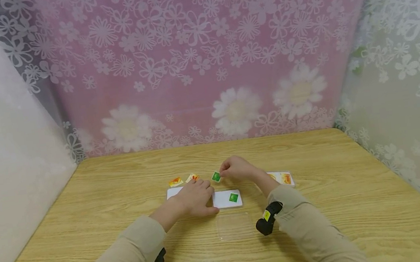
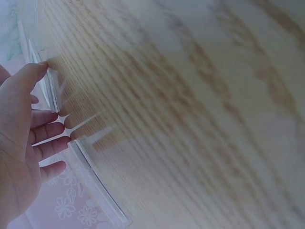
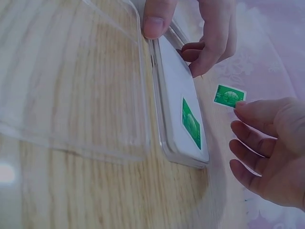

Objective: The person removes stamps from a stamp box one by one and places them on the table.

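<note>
My right hand pinches a small green stamp with a white border between thumb and index finger, raised past the far side of a clear plastic case. White backing fills that case, and a second green stamp lies tilted on its right part. At the case's left end, my left hand holds it, thumb on the near edge and fingers reaching to the far edge. Another white-backed case lies on the left, partly hidden under the left hand in the head view.
A clear plastic lid lies on the wooden table in front of the middle case. Two orange-red stamps lie behind the left hand. Beyond the right forearm is a case with orange stamps. Floral curtains surround the table.
</note>
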Tool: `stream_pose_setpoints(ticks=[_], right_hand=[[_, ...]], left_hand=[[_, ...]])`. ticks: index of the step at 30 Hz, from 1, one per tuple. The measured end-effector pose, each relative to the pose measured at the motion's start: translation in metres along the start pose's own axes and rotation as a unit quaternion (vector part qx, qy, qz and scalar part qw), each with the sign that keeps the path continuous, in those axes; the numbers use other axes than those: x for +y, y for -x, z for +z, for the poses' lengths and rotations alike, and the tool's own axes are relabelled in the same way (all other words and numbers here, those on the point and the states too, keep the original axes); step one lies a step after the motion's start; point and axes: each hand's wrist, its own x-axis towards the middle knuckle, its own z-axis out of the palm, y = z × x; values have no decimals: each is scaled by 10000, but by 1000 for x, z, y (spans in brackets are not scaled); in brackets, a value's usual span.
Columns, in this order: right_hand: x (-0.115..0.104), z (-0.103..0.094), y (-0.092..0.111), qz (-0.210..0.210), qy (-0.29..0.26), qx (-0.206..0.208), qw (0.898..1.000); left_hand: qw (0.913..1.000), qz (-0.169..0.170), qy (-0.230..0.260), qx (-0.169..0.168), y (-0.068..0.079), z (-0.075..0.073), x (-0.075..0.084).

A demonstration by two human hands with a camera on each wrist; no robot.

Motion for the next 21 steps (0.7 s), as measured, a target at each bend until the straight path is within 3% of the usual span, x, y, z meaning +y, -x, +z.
stream_pose_setpoints(ticks=[8, 21], right_hand=[[-3, 5, -7, 41, 335, -239, 9991], [-11, 8, -10, 70, 521, -252, 9983]], left_hand=[[10000, 12, 47, 6, 0, 0, 0], [10000, 41, 55, 11, 2, -2, 1]])
